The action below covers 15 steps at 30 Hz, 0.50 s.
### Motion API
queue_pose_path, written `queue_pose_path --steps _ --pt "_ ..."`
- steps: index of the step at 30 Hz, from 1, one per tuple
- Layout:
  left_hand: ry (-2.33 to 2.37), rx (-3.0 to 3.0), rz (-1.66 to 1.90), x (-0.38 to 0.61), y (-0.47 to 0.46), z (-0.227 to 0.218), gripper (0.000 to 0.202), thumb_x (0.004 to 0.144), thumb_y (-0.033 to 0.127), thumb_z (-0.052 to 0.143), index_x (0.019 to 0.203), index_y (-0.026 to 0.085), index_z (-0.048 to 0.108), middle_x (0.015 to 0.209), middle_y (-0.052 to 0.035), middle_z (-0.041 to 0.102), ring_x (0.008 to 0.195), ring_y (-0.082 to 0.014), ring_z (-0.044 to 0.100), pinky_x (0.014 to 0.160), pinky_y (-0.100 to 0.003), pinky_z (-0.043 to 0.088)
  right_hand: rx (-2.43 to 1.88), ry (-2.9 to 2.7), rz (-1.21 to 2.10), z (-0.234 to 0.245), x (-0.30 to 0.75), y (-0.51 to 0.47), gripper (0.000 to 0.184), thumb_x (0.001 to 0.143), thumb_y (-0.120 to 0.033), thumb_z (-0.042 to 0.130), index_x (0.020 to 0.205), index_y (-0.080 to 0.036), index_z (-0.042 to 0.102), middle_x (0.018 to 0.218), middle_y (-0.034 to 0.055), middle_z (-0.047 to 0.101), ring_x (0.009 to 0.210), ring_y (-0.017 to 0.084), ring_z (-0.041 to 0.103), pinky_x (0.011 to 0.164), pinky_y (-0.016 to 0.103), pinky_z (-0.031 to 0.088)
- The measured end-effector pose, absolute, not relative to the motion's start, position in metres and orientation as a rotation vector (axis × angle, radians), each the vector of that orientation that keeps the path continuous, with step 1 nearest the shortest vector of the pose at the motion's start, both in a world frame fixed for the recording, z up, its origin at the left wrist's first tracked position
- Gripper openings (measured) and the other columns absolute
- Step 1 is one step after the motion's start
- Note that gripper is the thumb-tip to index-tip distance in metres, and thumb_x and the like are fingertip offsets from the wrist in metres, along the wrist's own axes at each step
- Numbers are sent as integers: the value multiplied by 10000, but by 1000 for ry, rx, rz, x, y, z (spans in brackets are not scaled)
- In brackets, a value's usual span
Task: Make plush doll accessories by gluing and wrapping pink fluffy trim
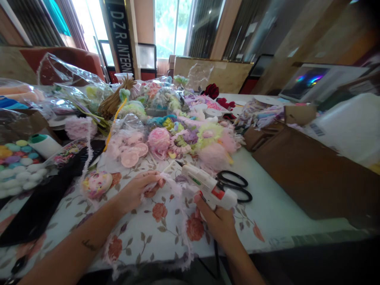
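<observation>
My right hand [215, 221] is wrapped round the handle of a white hot glue gun [204, 184], whose dark nozzle points up and to the left. Between the fingers of my left hand [148, 186] is a fluffy pale pink strand of yarn [179, 202], which hangs down over the table's front edge. The nozzle is close to my left fingertips; whether it touches the yarn I cannot tell. Black-handled scissors [234, 182] lie just beyond the glue gun, their blades hidden behind it. Left of my left hand rests a small doll's face [97, 183] with colourful trim.
A heap of pastel yarn and pompoms [160, 142] fills the middle back of the flowered tablecloth [142, 237]. To the right stands a large brown cardboard box [308, 170]. Coloured pompoms [19, 166], a white thread cone [46, 146] and a long black strip [38, 206] lie left.
</observation>
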<state>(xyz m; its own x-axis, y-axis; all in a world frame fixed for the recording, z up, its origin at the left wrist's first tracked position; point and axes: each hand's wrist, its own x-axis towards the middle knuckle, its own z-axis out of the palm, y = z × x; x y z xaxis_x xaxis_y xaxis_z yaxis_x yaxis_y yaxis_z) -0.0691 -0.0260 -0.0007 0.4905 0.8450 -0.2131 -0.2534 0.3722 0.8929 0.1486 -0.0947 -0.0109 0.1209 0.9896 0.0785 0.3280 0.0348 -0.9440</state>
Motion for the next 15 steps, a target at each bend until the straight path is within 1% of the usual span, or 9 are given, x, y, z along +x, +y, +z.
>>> queue_pose_path --steps 4,8,12,15 --pt "757 926 807 -70 -26 -2 217 765 310 638 663 123 592 637 11 404 511 -58 258 428 -213 138 -1478 -1381 891 -10 147 -95 391 814 -450 549 517 -197 514 435 -22 485 443 127 472 446 243 372" --pt "753 926 815 -70 -25 -3 216 775 307 629 669 122 599 619 17 386 501 -56 244 428 -211 141 -1490 -1376 871 -9 148 -94 390 816 -453 543 524 -197 517 467 -10 523 469 134 500 476 249 393" --pt "748 930 811 -70 -25 -3 217 785 304 622 672 120 599 618 18 378 504 -56 241 429 -208 147 -1493 -1406 870 -9 149 -94 393 816 -445 545 513 -198 508 455 -12 506 463 131 488 474 250 388" --pt "741 930 809 -71 -25 -3 213 791 301 620 679 120 600 625 17 379 512 -58 246 432 -206 150 -1483 -1383 871 -7 149 -94 376 818 -443 541 535 -197 514 473 -10 525 470 130 499 488 249 404"
